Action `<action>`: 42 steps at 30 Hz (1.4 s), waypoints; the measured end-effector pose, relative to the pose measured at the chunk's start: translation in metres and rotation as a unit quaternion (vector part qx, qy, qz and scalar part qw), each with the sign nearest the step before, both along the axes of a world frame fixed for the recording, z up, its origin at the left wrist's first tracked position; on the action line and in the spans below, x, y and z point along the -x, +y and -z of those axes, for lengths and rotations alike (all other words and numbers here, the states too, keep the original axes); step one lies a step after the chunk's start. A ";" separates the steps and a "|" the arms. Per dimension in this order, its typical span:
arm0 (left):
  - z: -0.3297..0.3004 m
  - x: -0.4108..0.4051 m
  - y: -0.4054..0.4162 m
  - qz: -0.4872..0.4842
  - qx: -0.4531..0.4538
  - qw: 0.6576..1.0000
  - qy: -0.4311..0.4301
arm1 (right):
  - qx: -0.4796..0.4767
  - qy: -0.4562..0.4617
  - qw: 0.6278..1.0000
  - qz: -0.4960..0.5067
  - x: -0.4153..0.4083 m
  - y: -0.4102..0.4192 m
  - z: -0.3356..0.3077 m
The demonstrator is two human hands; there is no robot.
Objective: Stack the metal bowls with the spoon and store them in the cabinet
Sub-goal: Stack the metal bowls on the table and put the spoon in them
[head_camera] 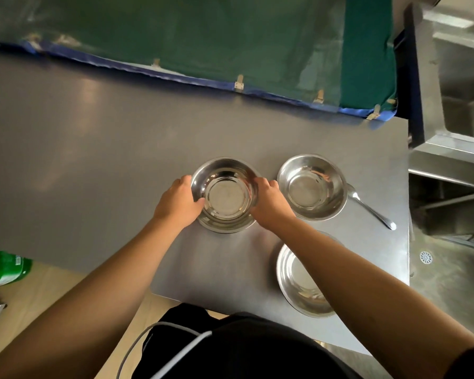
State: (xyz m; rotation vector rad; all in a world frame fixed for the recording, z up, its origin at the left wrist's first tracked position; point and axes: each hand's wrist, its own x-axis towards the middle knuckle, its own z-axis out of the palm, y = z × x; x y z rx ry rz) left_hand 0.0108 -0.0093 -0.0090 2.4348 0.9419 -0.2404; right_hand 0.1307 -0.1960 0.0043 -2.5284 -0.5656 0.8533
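Now both my hands, left [179,199] and right [268,199], clasp the bowl [225,192] by its rim, the next bowl [311,187] just to my right, nearer my right grip.

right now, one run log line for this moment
step: stacking | left hand + right hand: gripping bowl | spoon: on table, untouched

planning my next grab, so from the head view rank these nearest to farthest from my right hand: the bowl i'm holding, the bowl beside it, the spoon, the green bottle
1. Held bowl: gripped by the right hand.
2. Bowl beside it: just right of the hand.
3. Spoon: farther right, past that bowl.
4. Green bottle: far left, off the table.
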 end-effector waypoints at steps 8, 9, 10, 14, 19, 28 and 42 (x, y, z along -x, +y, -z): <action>-0.036 -0.052 -0.018 0.007 0.003 0.999 -0.042 | -0.041 -0.038 0.998 0.033 -0.040 -0.026 -0.028; -0.038 -0.060 -0.024 0.014 0.004 0.999 -0.047 | -0.043 -0.043 0.997 0.041 -0.046 -0.033 -0.030; -0.039 -0.069 -0.029 0.022 0.006 0.998 -0.051 | -0.044 -0.049 0.997 0.049 -0.052 -0.040 -0.031; -0.034 -0.104 -0.058 0.061 0.025 0.996 -0.057 | -0.033 -0.067 0.993 0.092 -0.075 -0.077 -0.034; -0.018 -0.140 -0.096 0.103 0.061 0.991 -0.056 | -0.022 -0.058 0.987 0.149 -0.092 -0.121 -0.028; 0.010 -0.164 -0.131 0.125 0.062 0.990 -0.016 | -0.002 -0.033 0.984 0.172 -0.101 -0.155 -0.003; 0.032 -0.164 -0.140 0.124 0.071 0.990 0.006 | -0.032 -0.033 0.984 0.172 -0.100 -0.171 0.028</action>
